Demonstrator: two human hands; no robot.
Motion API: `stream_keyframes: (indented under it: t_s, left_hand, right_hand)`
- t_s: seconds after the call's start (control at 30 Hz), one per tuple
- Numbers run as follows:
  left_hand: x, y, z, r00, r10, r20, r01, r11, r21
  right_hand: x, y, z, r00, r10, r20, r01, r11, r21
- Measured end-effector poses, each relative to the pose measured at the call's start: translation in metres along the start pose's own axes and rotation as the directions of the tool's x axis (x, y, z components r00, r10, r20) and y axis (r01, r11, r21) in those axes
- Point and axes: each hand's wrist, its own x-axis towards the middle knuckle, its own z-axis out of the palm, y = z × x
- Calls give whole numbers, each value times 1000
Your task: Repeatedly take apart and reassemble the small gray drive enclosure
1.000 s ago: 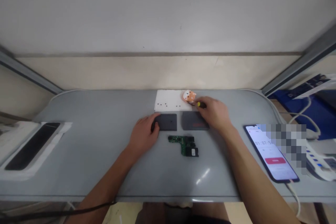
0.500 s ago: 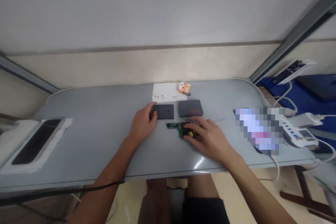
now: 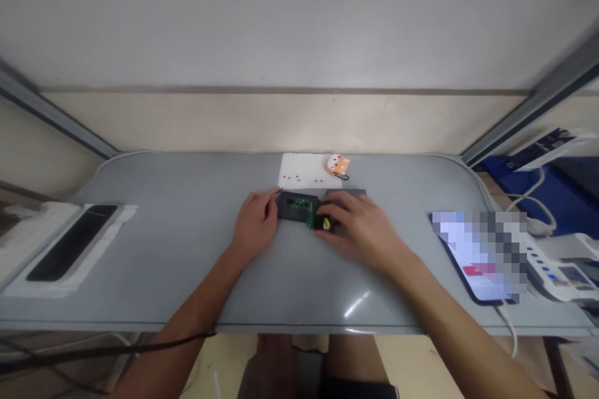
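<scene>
In the middle of the grey table, my left hand grips the left end of a flat dark grey casing half. My right hand has its fingers curled round a green circuit board with a black part carrying a yellow spot. The board's narrow arm overlaps the casing in view; whether it touches it I cannot tell. Behind my right fingers lies a second dark grey casing piece, mostly hidden. Just beyond, several tiny dark screws rest on a sheet of white paper.
An orange and white animal-shaped case sits on the paper's right side. On the right are a phone with a cable and a white power strip. A dark phone lies on white material at the left. A wall stands behind the table.
My right hand has brought the circuit board left and away from me, from the bare table to over the casing half. The view has shifted slightly.
</scene>
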Motion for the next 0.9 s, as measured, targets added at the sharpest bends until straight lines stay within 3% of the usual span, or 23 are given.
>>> stream_keyframes:
  t_s: [0.07,0.17,0.43,0.9]
  left_hand:
    - [0,-3,1,1000,27,-3,-27,1000,-10]
    - [0,-7,3,999,45,-8,-46,999,-29]
    - [-4,-6,0,999,36,25,-34,997,-69]
    - [-5,-5,-4,999,13,40,-10,996,-90]
  right_hand:
    - [28,6,5,995,-39,87,42,999,-34]
    - [50,14,20,992,-95,81,98,995,-29]
    - [31,21,47,991,-76,-108,82,995,49]
    - [35,21,39,991,-110,73,107,993,51]
